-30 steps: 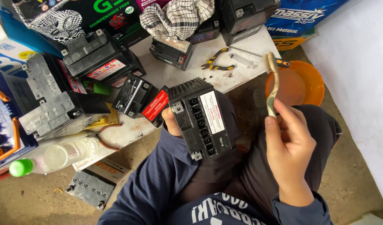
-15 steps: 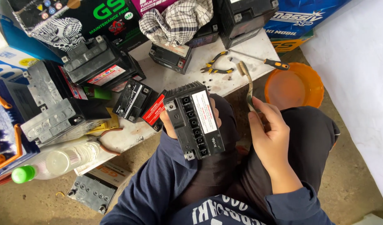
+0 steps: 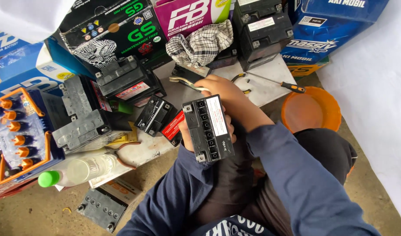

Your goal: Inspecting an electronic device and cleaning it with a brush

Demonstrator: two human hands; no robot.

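Head view: right hand (image 3: 220, 89) has moved up-frame, laying the strip (image 3: 185, 82) on the surface (image 3: 270, 78); left hand (image 3: 187, 137) still grips the battery (image 3: 209, 129).

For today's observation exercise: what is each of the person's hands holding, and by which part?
Left hand: the small black battery, gripped around its sides from behind. Right hand: a pale strip, held by its near end; its fingers are hidden.

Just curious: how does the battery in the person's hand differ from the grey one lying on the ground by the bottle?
The held battery is black, gripped by the left hand, and bears a white label. The ground battery is grey, lies untouched on the dirt, and shows no such label. Both are boxy with a row of top ports.
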